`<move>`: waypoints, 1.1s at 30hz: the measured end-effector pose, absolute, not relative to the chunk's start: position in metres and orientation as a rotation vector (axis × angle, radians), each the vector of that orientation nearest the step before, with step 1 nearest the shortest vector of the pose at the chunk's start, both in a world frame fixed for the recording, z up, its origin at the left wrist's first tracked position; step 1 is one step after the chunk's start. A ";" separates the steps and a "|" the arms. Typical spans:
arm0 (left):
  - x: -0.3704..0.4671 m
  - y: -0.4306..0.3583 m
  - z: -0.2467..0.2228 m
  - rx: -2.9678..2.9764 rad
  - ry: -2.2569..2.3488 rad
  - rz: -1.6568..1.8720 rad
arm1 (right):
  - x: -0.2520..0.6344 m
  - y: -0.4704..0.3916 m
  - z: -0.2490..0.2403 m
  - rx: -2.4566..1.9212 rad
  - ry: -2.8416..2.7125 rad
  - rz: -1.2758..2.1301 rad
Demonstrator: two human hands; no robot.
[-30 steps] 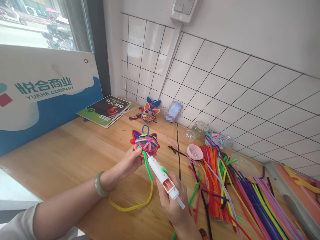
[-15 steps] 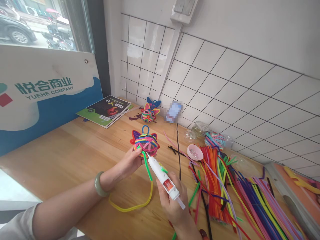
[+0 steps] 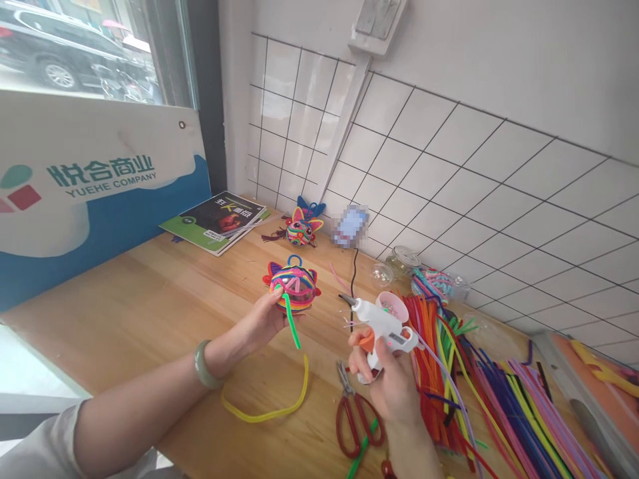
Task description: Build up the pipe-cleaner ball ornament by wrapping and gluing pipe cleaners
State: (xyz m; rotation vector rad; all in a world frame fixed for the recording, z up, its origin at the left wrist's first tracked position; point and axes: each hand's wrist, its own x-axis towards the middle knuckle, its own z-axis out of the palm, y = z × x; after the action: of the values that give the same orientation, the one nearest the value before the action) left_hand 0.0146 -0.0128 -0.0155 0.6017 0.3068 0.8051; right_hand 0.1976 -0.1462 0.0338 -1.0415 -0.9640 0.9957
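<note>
My left hand (image 3: 269, 318) grips a round pipe-cleaner ornament (image 3: 295, 301) wound in bright stripes, with pointed ears and a blue loop on top. A green pipe cleaner (image 3: 292, 324) hangs down from its front, by my thumb. To the right, my right hand (image 3: 387, 372) is wrapped around a white hot glue gun (image 3: 382, 326) with an orange trigger, its nozzle pointing left and apart from the ornament. A bent yellow pipe cleaner (image 3: 264, 418) lies on the table below my left hand. Red-handled scissors (image 3: 355, 416) rest beside my right wrist.
Bundles of coloured pipe cleaners (image 3: 524, 406) cover the table's right side. A pink bowl (image 3: 392, 306) stands behind the glue gun. Farther back are a finished-looking cat-faced ornament (image 3: 300, 229), a blurred phone-like object (image 3: 350, 226), clear containers (image 3: 402, 261) and magazines (image 3: 217, 223).
My right hand has swung the glue gun away from the ornament to the right and turned it side-on. The scissors have come into view. My left hand still holds the ornament.
</note>
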 end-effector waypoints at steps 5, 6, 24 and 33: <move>0.014 -0.007 -0.016 0.534 0.388 0.876 | 0.232 -0.139 0.034 -1.168 -0.854 1.273; 0.014 -0.006 -0.015 0.527 0.395 0.892 | 0.237 -0.136 0.031 -1.308 -0.890 1.288; 0.018 -0.016 -0.010 0.771 0.365 1.048 | 0.150 -0.124 0.045 -1.520 -1.614 0.122; 0.019 -0.021 -0.008 0.790 0.362 1.044 | 0.127 -0.115 0.035 -1.391 -1.790 -0.325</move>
State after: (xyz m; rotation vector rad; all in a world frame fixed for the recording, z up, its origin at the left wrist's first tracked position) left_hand 0.0189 -0.0214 -0.0079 0.7903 0.3625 1.0439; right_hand 0.1274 -0.1148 0.0352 -1.3914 -1.7904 -0.3251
